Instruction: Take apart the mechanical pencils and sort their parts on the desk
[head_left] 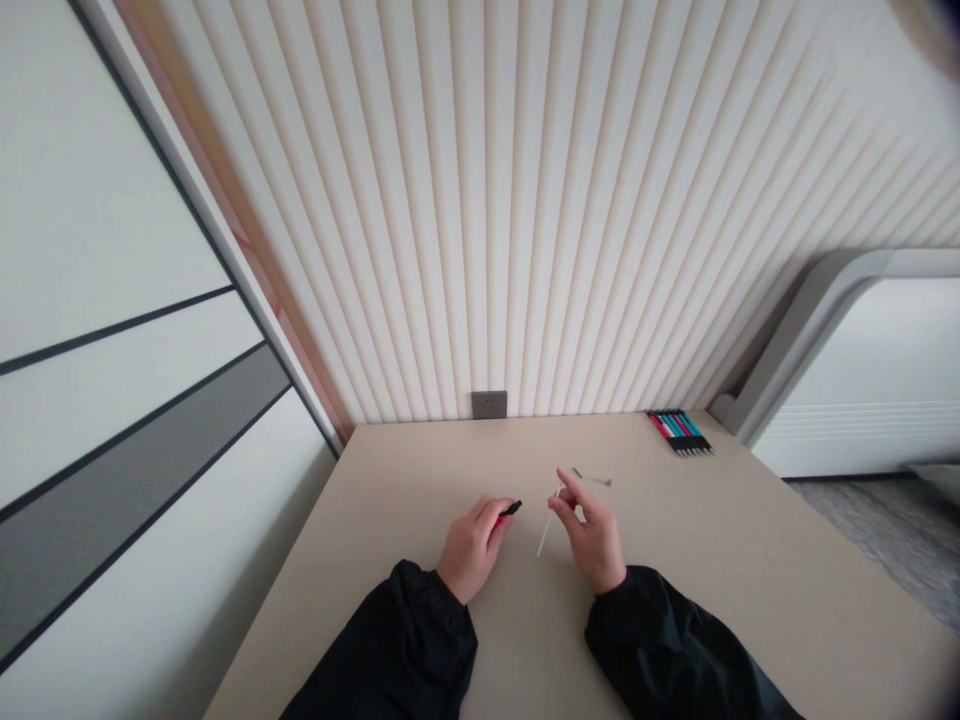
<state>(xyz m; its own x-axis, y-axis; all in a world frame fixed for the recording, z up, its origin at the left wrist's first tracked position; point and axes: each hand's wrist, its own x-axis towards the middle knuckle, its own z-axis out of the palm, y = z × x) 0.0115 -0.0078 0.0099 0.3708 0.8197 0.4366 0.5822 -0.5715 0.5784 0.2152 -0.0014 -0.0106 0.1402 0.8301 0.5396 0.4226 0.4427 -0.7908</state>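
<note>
My left hand (472, 545) is closed around a red pen barrel with a black tip (510, 510), which pokes out to the right of the fingers. My right hand (592, 535) pinches the upper end of a thin white refill (545, 536), which slants down to the left between the two hands. Both hands hover just above the beige table (420, 470). A small pen part (592, 478) lies on the table just beyond my right hand. Black sleeves cover both forearms.
A row of several red and teal pens (681, 430) lies at the table's far right corner. A grey wall socket (489, 404) sits on the ribbed wall behind the table. A white unit (862, 380) stands to the right, past the table edge.
</note>
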